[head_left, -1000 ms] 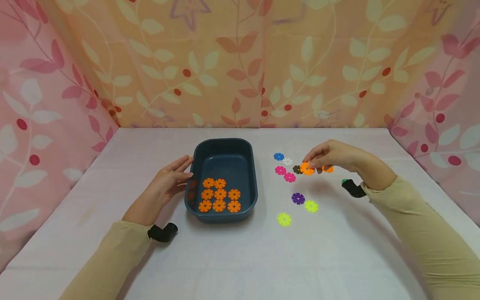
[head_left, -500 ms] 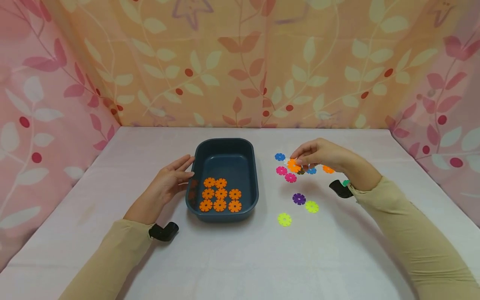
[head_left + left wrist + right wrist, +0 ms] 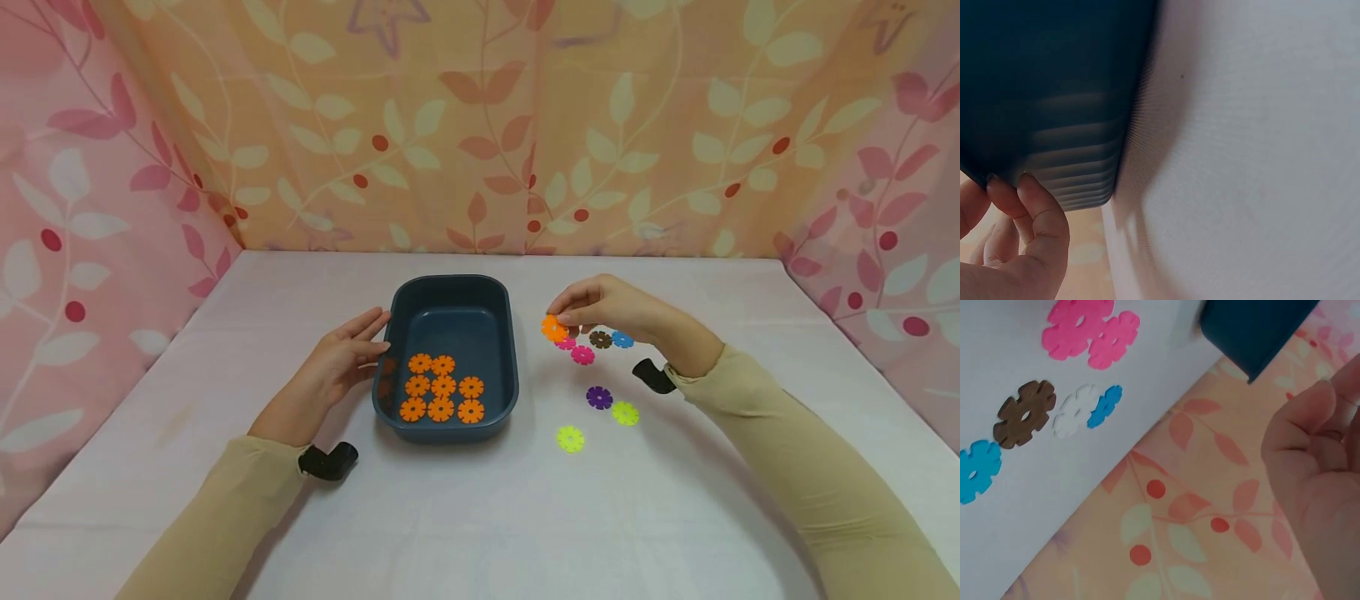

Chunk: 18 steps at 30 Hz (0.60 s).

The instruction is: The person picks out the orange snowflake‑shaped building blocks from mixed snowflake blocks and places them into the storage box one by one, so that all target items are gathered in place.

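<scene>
My right hand [image 3: 611,308] pinches an orange notched plastic disc [image 3: 553,327] between thumb and fingertips, held above the table right of the dark blue basin [image 3: 513,367]. In the right wrist view the disc is hidden, and only part of the right hand [image 3: 1316,450] shows. My left hand [image 3: 330,362] touches the basin's left side with its fingertips. Seen from the left wrist, those fingers [image 3: 1041,212] lie relaxed against the basin's outer wall [image 3: 1072,137]. Several orange discs [image 3: 442,385] lie flat on the basin floor, toward its near end.
Right of the basin lie loose discs: pink [image 3: 582,355], brown [image 3: 601,339], blue [image 3: 622,339], purple [image 3: 599,397] and yellow-green [image 3: 571,439]. The right wrist view adds a white disc [image 3: 1075,412]. Floral cloth [image 3: 480,125] hangs behind the white-covered table [image 3: 465,517].
My right hand has carried the orange disc leftward, from over the loose discs toward the basin, uncovering the brown and a blue disc. My left hand stays at the basin's side.
</scene>
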### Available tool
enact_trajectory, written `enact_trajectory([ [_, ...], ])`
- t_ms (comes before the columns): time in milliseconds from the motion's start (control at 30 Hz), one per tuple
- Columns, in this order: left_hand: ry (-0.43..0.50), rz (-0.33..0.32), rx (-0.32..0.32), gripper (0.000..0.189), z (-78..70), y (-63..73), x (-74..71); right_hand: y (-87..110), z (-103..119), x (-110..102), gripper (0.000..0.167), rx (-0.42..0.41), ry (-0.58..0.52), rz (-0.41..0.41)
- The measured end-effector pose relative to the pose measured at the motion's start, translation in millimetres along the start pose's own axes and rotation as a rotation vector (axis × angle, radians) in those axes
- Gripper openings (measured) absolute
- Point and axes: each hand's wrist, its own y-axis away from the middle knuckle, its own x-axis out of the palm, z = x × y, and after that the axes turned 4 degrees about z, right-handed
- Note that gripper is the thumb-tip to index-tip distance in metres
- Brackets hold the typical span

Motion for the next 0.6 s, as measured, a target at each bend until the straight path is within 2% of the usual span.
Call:
enact_trajectory([
  [200,-0.011,0.008,0.006,0.067,-0.3,0.2,0.0,-19.4,1.6,9.4,0.025,-0.067,0.008,0.019],
  [367,-0.005,0.006,0.001,0.067,-0.5,-0.2,1.1,-32.7,3.2,15.7,0.023,-0.091,0.006,0.031],
  [600,0.008,0.024,0.005,0.068,-1.6,2.2,1.3,-51.4,6.4,20.5,0.023,-0.157,0.009,0.086],
])
